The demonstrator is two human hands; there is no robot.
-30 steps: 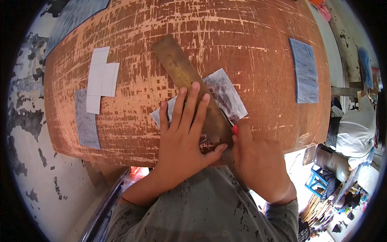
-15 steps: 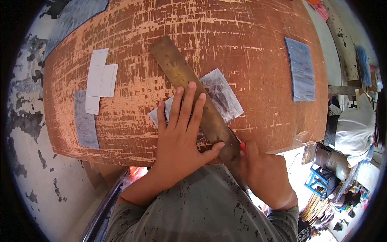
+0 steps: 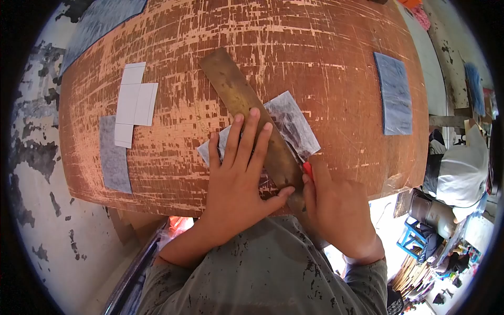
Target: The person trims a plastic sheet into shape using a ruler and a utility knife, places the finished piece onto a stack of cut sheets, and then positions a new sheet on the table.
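A peeling wall (image 3: 37, 173) lines the left of the frame beside a scuffed reddish-brown tabletop (image 3: 336, 68), where a white paper template (image 3: 135, 102) overlaps a grey piece (image 3: 114, 163). At center, a left hand (image 3: 233, 184), fingers spread, presses a metal ruler (image 3: 247, 100) over grey sheet material (image 3: 294, 123), while a right hand (image 3: 338, 207) grips a red-handled cutter (image 3: 307, 169) at its edge. A blue-grey piece (image 3: 395, 97) lies upper right, with a blue stool (image 3: 411, 237) at lower right.

The sole view comes from a camera worn on the person's head, looking forward and steeply down at close range; the scratched tabletop (image 3: 341, 79) fills the frame's upper middle, the shirt (image 3: 252, 273) its bottom.
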